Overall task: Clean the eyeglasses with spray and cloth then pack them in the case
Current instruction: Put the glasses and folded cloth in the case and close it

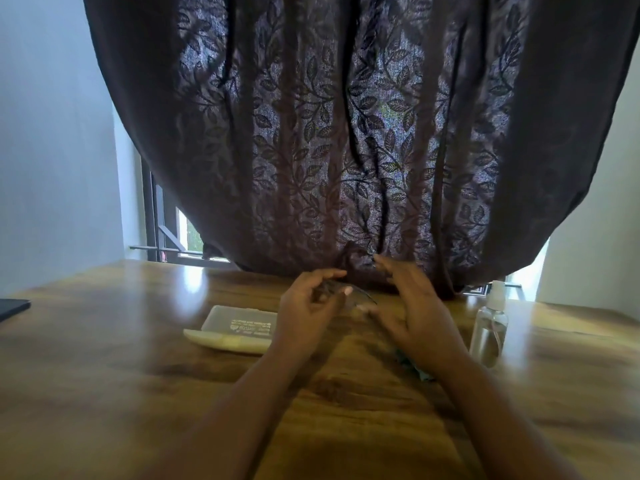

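The thin-framed eyeglasses (356,297) hang just above the wooden table (104,358), pinched in my left hand (308,306) at one end. My right hand (412,306) is beside them with fingers spread, its thumb close to the lens; contact is unclear. A cream eyeglass case (235,329) lies closed on the table to the left of my left hand. A clear spray bottle (490,327) with a white pump stands upright to the right of my right hand. A bit of teal cloth (415,370) shows under my right wrist, mostly hidden.
A dark leaf-patterned curtain (346,133) hangs down to the table's far edge, right behind my hands. A dark flat object (12,308) lies at the left edge of the table. A window frame (162,233) shows behind the curtain at the left.
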